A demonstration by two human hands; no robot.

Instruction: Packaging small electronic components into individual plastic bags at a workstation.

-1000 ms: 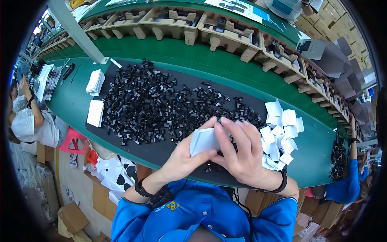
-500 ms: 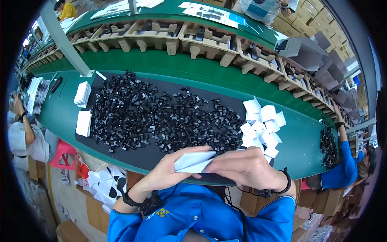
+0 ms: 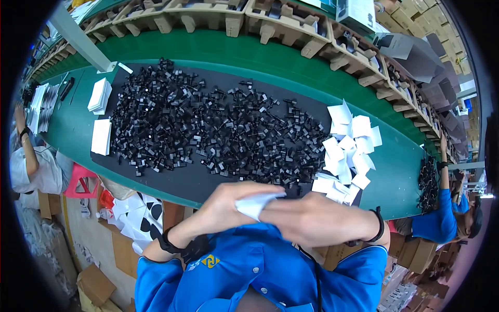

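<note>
At five o'clock from small black plastic parts [image 3: 218,130], our left hand [image 3: 221,208] pinches a curved white paper sheet [image 3: 251,206]; our right hand [image 3: 316,218] covers its three-o'clock end, grip unclear. Likely light, easily creased; we'd hold its edges.

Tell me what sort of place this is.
Probably a factory assembly or packing floor: small black parts are heaped along a green workbench, a row of brown trays runs beyond it, and cartons are stacked in the background.
</note>
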